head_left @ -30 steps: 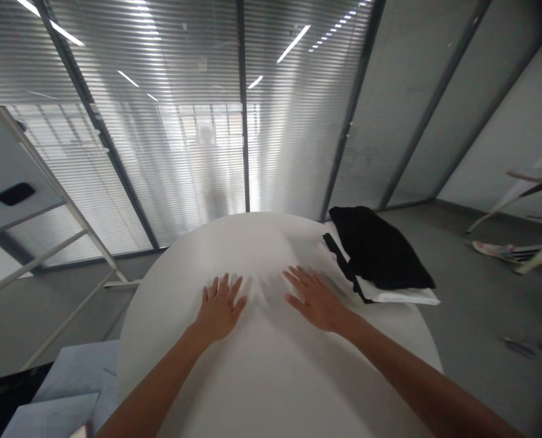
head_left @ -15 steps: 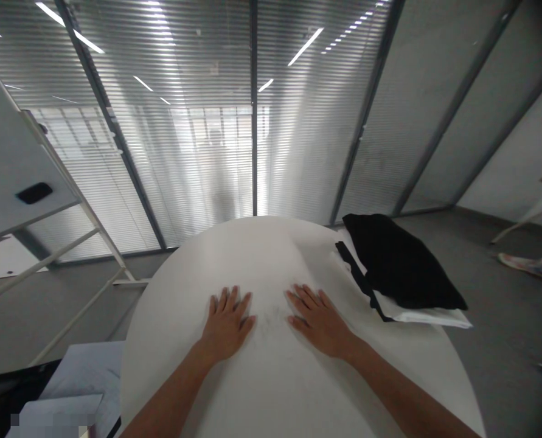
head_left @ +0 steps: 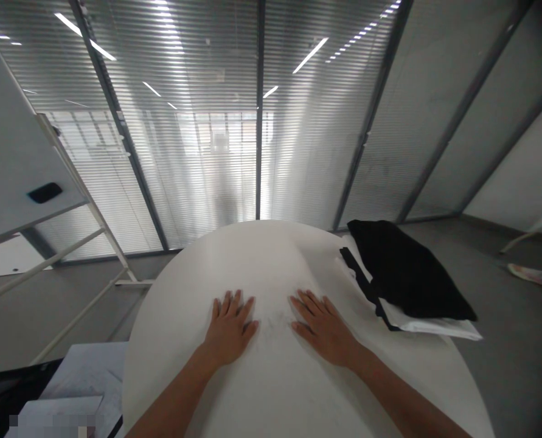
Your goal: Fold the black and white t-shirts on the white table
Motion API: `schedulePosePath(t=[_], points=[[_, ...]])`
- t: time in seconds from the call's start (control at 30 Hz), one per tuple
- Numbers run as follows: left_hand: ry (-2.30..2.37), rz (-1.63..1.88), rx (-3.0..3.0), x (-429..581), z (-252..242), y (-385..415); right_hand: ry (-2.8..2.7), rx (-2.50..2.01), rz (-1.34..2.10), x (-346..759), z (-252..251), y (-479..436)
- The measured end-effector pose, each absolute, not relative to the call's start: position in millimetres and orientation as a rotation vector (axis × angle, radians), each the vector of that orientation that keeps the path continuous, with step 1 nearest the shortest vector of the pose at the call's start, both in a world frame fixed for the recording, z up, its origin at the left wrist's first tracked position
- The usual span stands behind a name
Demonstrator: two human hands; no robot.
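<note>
Both my hands lie palm down on a round white table [head_left: 271,261]. My left hand [head_left: 229,328] rests left of the middle with its fingers spread, holding nothing. To the right, my right hand [head_left: 324,328] is flat too, fingers apart and nothing in it. A faint grey smudge marks the tabletop between them. Beyond my right hand, at the table's right edge, lies folded black cloth [head_left: 403,267] over white material [head_left: 435,325]; the hand does not touch it.
A whiteboard on a metal frame [head_left: 104,225] stands at the left. Papers [head_left: 86,371] lie at the lower left beside a black object [head_left: 15,389]. A glass partition with blinds [head_left: 198,176] runs behind the table. At the far right, a shoe [head_left: 533,277] shows on the floor.
The whole view has shifted slightly, with things appearing a little lower and farther right. My hands stay flat on the table in the same pose.
</note>
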State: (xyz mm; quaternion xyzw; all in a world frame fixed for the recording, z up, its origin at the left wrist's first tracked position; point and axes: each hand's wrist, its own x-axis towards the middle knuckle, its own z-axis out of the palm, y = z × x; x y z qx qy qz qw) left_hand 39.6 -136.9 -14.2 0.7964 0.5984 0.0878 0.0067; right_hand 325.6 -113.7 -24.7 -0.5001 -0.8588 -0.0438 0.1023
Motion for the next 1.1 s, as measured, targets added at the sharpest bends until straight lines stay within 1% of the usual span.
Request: schedulePosePath(t=[0.4, 0.83, 1.1], points=[[1.888, 0.300, 2.519, 38.9, -20.8, -135.6, -2.555, -1.487, -0.080, 324.5, -19.3, -115.7], [1.876, 0.260, 2.487, 39.7, -15.9, -136.4, -2.535, -1.455, -0.128, 325.9, -22.9, -115.3], [1.838, 0.235, 2.490, 40.1, -11.1, -137.6, -2.542, -1.459, -0.076, 326.1, -18.1, -116.8]])
